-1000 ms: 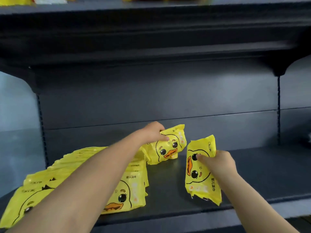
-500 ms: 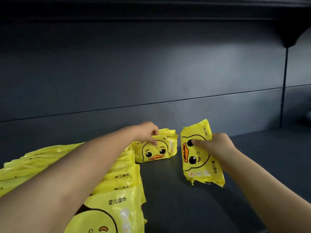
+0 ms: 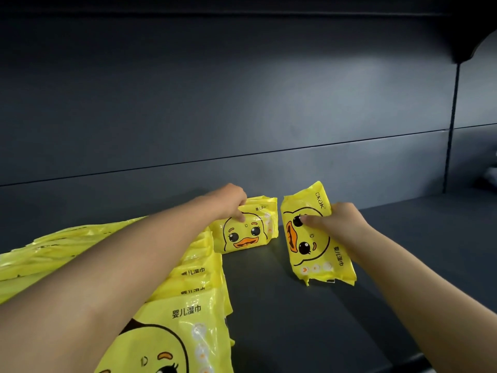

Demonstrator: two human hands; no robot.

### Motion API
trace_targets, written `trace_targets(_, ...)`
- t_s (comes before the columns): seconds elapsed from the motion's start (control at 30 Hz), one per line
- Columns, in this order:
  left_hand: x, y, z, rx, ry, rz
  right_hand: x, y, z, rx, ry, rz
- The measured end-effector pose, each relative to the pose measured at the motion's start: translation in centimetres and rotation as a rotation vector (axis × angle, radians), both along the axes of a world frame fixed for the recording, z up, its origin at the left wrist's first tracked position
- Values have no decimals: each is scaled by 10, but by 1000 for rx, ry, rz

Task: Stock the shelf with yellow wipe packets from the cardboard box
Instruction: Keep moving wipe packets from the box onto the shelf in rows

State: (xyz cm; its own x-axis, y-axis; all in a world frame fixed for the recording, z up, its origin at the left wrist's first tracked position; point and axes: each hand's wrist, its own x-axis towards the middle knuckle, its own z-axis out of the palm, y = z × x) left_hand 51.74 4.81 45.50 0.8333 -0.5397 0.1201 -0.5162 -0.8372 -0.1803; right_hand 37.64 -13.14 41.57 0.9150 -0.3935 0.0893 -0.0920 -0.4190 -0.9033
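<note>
Mid-placing: left hand (image 3: 228, 203) pinches the far packet (image 3: 247, 232) upright on the shelf (image 3: 295, 313), right hand (image 3: 343, 224) grips a tilted packet (image 3: 317, 254) just right of it. Next, probably stand that one alongside.

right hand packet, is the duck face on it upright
No, the packet in the right hand is turned on end, so its duck face lies sideways.

Both arms outstretched — left hand (image 3: 229, 203), right hand (image 3: 343, 224), fingers (image 3: 313, 220) curled
</note>
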Motion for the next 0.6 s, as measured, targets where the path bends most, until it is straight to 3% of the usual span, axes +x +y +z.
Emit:
trace_targets(0.17, -20, 20, 23, 29, -12, 27, 0, 7, 15, -141, -21, 106)
trace_targets(0.47, -69, 85, 38, -70, -86, 165, 46, 54, 41, -917, 38, 399)
trace_targets(0.6, -88, 91, 31, -105, -138, 150, 74, 86, 20, -1156, -49, 423)
